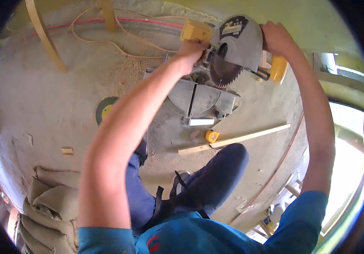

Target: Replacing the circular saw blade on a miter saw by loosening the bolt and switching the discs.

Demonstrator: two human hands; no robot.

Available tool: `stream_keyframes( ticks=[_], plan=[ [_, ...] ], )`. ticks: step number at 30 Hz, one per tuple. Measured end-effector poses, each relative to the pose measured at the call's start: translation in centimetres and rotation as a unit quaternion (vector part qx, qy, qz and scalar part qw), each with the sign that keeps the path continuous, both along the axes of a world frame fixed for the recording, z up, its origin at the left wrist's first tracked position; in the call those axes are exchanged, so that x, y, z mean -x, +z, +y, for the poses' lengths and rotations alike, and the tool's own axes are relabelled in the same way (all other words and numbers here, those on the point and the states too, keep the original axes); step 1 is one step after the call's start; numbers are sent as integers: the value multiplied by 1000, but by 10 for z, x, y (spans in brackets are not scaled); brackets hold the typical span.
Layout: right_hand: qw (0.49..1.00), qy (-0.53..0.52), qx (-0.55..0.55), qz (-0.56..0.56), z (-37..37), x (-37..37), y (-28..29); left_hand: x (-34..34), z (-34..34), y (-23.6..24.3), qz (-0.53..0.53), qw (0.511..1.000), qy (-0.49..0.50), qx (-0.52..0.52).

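A miter saw point(241, 42) with a grey blade guard stands on the floor ahead of me, and its toothed blade point(226, 74) shows below the guard. My left hand point(191, 55) is closed at the left side of the saw head, beside a yellow block-shaped part point(196, 32); its fingertips are partly hidden. On the far right side, my right hand point(276, 37) grips the rim of the guard, with the fingers hidden behind it. The saw's yellow handle point(279, 69) sticks out below my right wrist. Under the blade lies the grey saw table point(205, 99).
A tape measure point(211, 136) rests against a wooden strip point(237, 139) in front of my knee. A cutting disc point(105, 109) lies left of the saw. Filled sacks point(51, 203) are stacked at lower left. A cable point(118, 48) loops across the floor behind, near a leaning board point(44, 36).
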State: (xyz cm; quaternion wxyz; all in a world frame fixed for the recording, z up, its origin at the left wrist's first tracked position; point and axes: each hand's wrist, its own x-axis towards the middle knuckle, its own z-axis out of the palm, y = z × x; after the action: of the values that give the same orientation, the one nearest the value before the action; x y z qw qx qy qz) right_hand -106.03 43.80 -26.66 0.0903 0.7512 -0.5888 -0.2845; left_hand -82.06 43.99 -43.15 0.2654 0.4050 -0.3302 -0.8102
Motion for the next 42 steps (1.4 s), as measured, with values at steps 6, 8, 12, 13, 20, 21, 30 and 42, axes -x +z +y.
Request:
stream_keyframes(
  ticks=[6,8,12,13,20,21,30,42],
  plan=[
    [999,25,-40,-4,-4,10,5,35,20,-20,-43,999,13,-17],
    [999,-4,-51,-14,-6,-8,9,32,25,-32,4,997,66,-27],
    [1000,22,-15,3,-3,-3,6,39,36,-32,33,990,135,-24],
    [999,37,-21,7,-8,5,3,42,36,-31,34,990,135,-25],
    [998,-1,-55,2,-8,-3,4,40,32,-17,16,986,164,-9],
    [998,2,-55,1,-8,-4,4,40,31,-18,-25,986,154,53],
    [999,-24,-46,-15,-10,7,-4,39,24,-4,-241,915,80,313],
    [999,21,-17,-39,-24,58,-26,47,4,-41,-175,944,-9,278]
  ],
)
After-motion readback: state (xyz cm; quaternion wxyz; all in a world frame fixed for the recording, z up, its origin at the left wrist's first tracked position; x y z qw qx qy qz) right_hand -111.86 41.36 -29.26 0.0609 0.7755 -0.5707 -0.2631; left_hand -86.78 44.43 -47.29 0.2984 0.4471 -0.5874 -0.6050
